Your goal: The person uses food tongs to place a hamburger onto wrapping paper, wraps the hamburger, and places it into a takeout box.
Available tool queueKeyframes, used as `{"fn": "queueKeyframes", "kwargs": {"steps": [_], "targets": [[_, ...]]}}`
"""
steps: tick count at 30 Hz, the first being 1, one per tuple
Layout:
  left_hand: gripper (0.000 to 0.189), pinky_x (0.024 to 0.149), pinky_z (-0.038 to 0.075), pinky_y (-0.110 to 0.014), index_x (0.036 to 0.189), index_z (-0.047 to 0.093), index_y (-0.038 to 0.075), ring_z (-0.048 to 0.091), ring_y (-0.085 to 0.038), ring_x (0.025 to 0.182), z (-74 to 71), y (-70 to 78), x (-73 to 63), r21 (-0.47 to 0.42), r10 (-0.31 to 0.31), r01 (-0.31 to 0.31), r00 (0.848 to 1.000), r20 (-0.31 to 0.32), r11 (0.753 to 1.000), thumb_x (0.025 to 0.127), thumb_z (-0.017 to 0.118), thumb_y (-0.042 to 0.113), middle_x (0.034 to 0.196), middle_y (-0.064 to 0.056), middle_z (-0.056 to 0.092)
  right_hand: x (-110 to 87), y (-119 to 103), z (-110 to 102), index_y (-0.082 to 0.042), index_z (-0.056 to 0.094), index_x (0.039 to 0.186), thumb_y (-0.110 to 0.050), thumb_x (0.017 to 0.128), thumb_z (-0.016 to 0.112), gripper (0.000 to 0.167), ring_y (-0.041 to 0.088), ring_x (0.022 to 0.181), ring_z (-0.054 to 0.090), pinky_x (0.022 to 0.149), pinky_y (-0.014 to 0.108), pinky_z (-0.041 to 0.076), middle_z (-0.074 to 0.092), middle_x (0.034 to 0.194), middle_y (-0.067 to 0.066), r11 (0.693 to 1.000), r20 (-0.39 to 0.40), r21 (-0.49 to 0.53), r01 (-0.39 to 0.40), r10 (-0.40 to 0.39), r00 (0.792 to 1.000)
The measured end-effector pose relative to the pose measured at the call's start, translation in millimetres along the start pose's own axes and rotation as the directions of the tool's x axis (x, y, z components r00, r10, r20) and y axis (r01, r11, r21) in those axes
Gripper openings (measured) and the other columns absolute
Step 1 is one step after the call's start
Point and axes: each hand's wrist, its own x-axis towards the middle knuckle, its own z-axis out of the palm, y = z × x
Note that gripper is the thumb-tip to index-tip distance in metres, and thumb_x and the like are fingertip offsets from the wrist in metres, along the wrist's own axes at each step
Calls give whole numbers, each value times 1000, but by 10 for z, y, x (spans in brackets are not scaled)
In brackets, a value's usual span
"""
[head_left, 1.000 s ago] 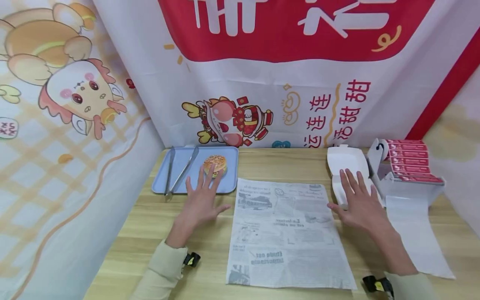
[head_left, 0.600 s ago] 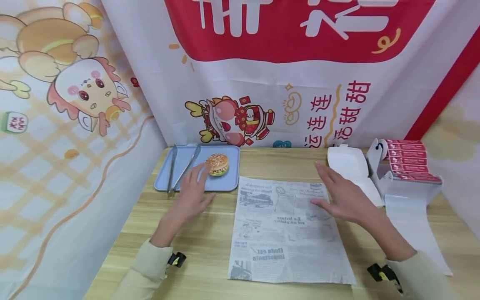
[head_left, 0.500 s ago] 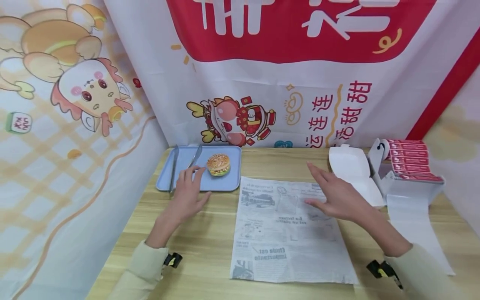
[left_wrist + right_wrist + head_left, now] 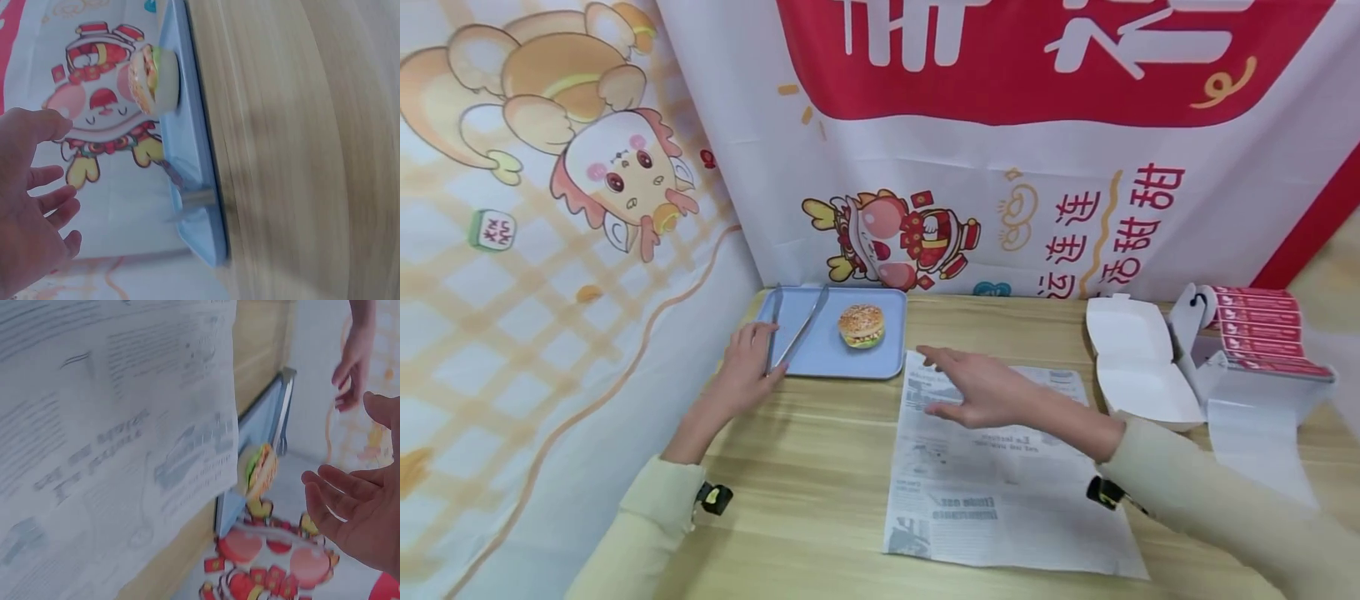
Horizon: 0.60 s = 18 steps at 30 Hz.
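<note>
We've swung our relaxed, empty left hand and right hand toward 9 o'clock, putting the tongs seemingly within reach.

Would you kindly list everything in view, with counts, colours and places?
Table: 1, tan, beneath items
Tray: 1, blue, table's far left
Tongs: 1 pair, silver, on tray
Burger: 1, brown, on tray
Printed paper: 1, greyish, mid-table
Open box: 1, white, beside paper
Dispenser: 1, grey, right of box
Label roll: 1, red, in dispenser
Strip: 1, white, by dispenser
Cloth: count unclear, multicoloured, beyond table
Wrist cameras: 2, black, at wrists
Sleeves: 2, cream, on arms
Left hand: 1, bare, near tongs
Right hand: 1, bare, over paper
</note>
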Motion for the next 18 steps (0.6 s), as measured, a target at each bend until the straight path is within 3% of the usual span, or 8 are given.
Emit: {"fn": "queueKeyframes", "kwargs": {"steps": [4, 9, 14, 18], "targets": [[55, 100, 38, -65, 133, 43, -13, 41, -52, 124, 10, -187, 22, -39, -11, 12, 1000, 17, 999, 89, 68, 9, 130, -35, 46, 290, -113, 125, -15, 32, 155, -49, 90, 68, 82, 21, 122, 62, 101, 42, 54, 61, 139, 5, 998, 65, 58, 20, -24, 998], [55, 106, 36, -63, 134, 41, -16, 43, -52, 126, 72, -455, -9, -108, -60, 66, 996, 61, 992, 92, 64, 10, 131, -37, 46, 648, -218, 301, -7, 37, 151, -44, 92, 67, 76, 28, 120, 64, 99, 41, 54, 63, 134, 12, 989, 104, 145, 31, -47, 993], [57, 109, 35, -61, 137, 37, -19, 44, -53, 126, 101, -747, 9, -153, -114, 128, 989, 99, 980, 94, 61, 10, 134, -41, 44, 1082, -344, 488, 0, 40, 148, -40, 93, 67, 74, 31, 111, 68, 94, 41, 56, 66, 128, 17, 969, 72, 239, 53, -72, 995], [61, 113, 31, -62, 143, 33, -18, 40, -54, 133, 103, -939, 71, -148, -155, 179, 975, 159, 973, 98, 57, 15, 142, -42, 40, 1464, -496, 677, 3, 41, 146, -42, 93, 66, 74, 28, 106, 70, 93, 38, 57, 68, 124, 18, 959, 37, 281, 19, -31, 999]]}}
